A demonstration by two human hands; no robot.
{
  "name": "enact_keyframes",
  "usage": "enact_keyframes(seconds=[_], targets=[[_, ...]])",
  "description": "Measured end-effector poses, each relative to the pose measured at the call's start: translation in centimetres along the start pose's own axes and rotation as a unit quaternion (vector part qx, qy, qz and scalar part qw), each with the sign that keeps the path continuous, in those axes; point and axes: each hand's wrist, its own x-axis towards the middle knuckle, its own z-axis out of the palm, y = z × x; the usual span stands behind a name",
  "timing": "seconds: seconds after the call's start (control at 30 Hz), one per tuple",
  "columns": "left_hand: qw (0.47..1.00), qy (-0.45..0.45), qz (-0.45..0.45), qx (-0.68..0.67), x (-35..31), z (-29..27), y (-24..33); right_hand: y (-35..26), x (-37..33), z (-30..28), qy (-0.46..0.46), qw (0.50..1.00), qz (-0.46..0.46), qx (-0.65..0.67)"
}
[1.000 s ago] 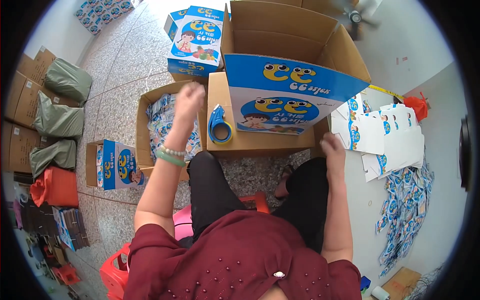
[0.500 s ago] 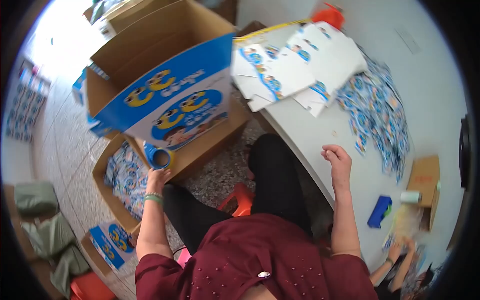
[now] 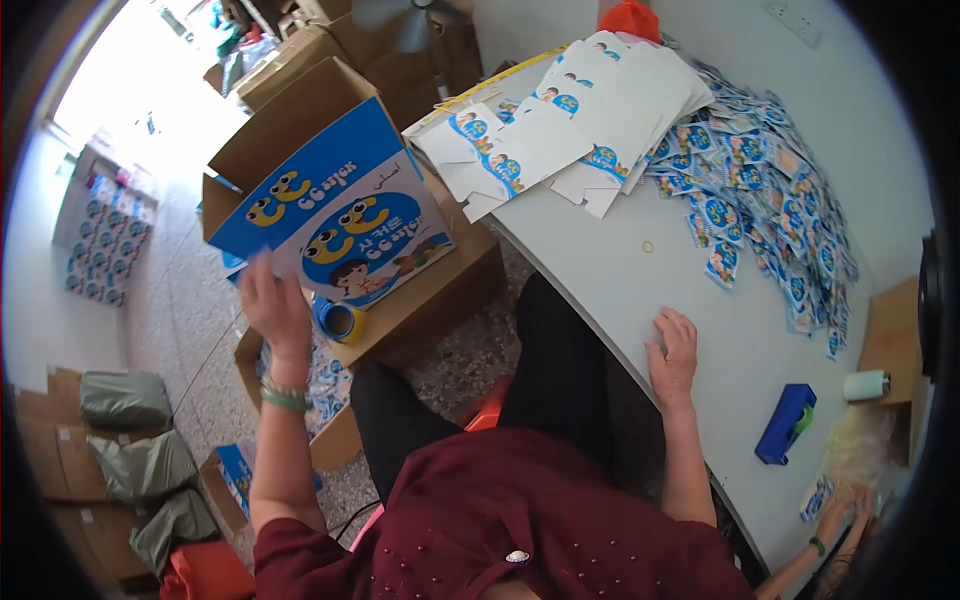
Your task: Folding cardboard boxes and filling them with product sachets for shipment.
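My left hand (image 3: 274,308) is raised at the lower left front of a blue and white printed carton (image 3: 368,235), its fingers stretched upward and slightly blurred. Nothing shows in it, and I cannot tell whether it touches the carton. The carton stands with its top flaps up on a brown box (image 3: 455,290). Close to that hand, a blue and yellow tape roll (image 3: 340,322) lies by the carton's lower edge. My right hand (image 3: 676,352) rests at the white table's edge, empty, its fingers loosely bent and the thumb apart.
On the table (image 3: 600,270) lie flat white printed boxes (image 3: 620,105), a heap of small blue packets (image 3: 750,190), a rubber band (image 3: 648,247) and a blue tape dispenser (image 3: 787,424). An open box of packets (image 3: 328,385) stands below my left arm. Another person's hands (image 3: 840,515) work at lower right.
My left hand has left the tape roll and moved up and left to the carton's front. My right hand's fingers have loosened from a curl. The view has shifted.
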Motion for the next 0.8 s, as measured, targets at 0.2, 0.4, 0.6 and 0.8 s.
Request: enact_keyframes(seconds=[0.2,0.4,0.6,0.8], targets=[[0.979,-0.085,0.110,0.148,12.6,-0.1,-0.7,-0.1,0.2,0.0,0.003,1.000,0.002,0.001],[0.924,-0.361,-0.124,0.031,13.8,0.4,-2.1,-0.6,0.2,-0.4,0.006,1.000,0.006,-0.009],[0.937,-0.316,-0.126,0.079,12.5,0.2,1.2,-0.8,0.2,-0.6,0.002,1.000,0.020,-0.009],[0.946,-0.286,-0.072,0.133,12.5,0.2,0.6,-1.2,1.3,-0.1,-0.008,0.999,0.025,-0.037]])
